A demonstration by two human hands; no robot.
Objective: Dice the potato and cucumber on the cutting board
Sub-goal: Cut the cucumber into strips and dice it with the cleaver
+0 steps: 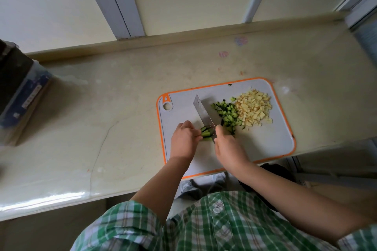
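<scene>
Both grips are on the board (265, 144): left grip (183, 138) pinches cucumber strips (207, 133), their long axis running toward the right grip (228, 144), which clasps the knife (203, 111), blade pointing away.

On the cutting board (265, 144) lie knife (202, 111), cucumber dice (228, 115), potato dice (254, 106), left to right.

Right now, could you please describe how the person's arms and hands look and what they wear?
The left hand and right hand are bare: no gloves or watch show. Both forearms are uncovered. The short sleeves belong to a green-and-white plaid shirt with white buttons down the front.
</scene>
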